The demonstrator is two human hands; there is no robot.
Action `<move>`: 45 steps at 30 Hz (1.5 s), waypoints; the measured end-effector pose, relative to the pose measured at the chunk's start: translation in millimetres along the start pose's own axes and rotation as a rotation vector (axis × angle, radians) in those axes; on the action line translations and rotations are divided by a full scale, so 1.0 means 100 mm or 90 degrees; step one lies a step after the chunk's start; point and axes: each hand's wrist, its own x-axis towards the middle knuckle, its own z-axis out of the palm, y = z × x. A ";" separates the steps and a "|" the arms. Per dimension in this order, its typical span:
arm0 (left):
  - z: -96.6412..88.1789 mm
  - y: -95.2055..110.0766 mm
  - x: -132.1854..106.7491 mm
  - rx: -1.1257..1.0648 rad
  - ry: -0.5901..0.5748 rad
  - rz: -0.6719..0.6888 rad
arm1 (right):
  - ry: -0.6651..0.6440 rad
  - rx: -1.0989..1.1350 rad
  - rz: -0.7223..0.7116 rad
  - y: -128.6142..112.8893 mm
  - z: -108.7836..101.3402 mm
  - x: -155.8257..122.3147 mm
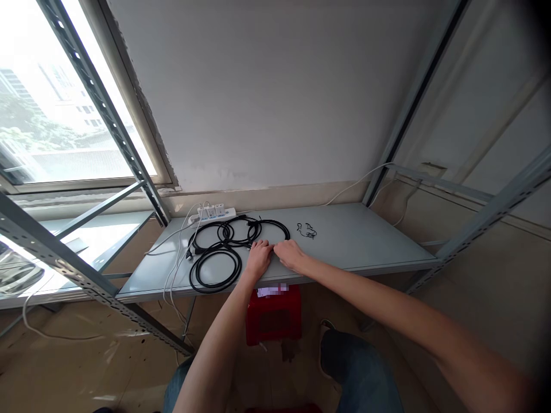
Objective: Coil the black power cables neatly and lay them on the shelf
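Several coiled black cables lie on a grey metal shelf (344, 241). At the front left of the group is one round cable coil (215, 269); another cable coil (278, 223) curves just behind my hands. My left hand (259, 258) is closed at the near side of that rear coil, fingertips pressed together. Touching or nearly touching it, my right hand (290, 253) is closed too, its thumb side toward the left one. My fingers hide most of what they pinch, seemingly a part of the cable coil. Thin black ties (307, 231) lie to the right.
A white power strip (213, 215) with plugs and trailing white cords sits along the back left. Slotted metal posts (103, 103) frame the shelf. Below its front edge stands a red stool (274, 315) with a phone-like item (269, 291) on top.
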 end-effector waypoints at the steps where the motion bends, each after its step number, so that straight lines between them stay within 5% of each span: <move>1: 0.00 0.00 0.00 0.001 0.002 0.000 | 0.009 0.067 0.057 0.03 -0.02 0.02; 6: 0.02 0.00 0.01 0.005 -0.004 -0.008 | -0.078 0.644 0.362 0.14 0.01 0.07; 12: 0.02 -0.01 0.01 0.004 -0.005 -0.006 | -0.107 0.768 0.308 0.26 0.09 -0.03; 14: 0.02 -0.01 0.02 0.005 -0.008 -0.007 | -0.067 0.696 0.274 0.41 0.07 -0.10; 18: 0.01 0.01 0.02 0.006 -0.003 -0.013 | 0.109 0.306 0.242 0.81 0.10 -0.30; 21: 0.00 0.02 0.02 0.004 0.022 -0.018 | 0.160 0.108 0.249 1.04 0.18 -0.47; 32: -0.03 0.12 -0.04 -0.018 0.032 -0.023 | 0.126 0.013 0.269 1.08 0.25 -0.51; 36: -0.27 0.13 0.07 -0.153 0.183 -0.072 | 0.134 0.020 0.259 1.10 0.27 -0.51; 41: -0.99 0.18 0.29 -0.399 0.490 -0.184 | 0.133 0.019 0.267 1.10 0.27 -0.50; 45: -1.32 0.19 0.27 -0.619 0.581 -0.230 | 0.129 0.025 0.276 1.10 0.26 -0.50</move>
